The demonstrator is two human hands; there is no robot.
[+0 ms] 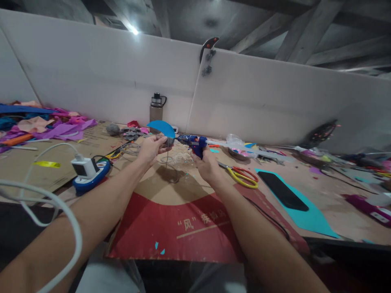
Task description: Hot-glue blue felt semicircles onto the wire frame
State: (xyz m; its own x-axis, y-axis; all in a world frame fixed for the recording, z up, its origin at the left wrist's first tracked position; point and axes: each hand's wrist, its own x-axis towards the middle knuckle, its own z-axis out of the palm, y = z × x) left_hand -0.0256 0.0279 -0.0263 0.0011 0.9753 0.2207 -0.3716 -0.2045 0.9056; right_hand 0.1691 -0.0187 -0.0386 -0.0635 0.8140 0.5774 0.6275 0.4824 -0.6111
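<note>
Head view: holds a blue crescent (161, 127) near a glue gun (198, 142).
Keeps the crescent and a small grey piece (169, 142) in a narrow pinch of the left hand (150, 149), just left of the glue gun, with most of the arc above the fingertips; wraps the right hand (208, 166) round the gun's handle. Shows scissors (231, 170) right of the gun, a bottle (156, 112) behind-left, cardboard (146, 228) below.

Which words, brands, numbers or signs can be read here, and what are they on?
“风” 疾如: on the red cardboard; what follows is unclear.
Too small or blurred to read: markings on the yellow cable tag, the glue gun, the purple object and the brown cardboard.
</note>
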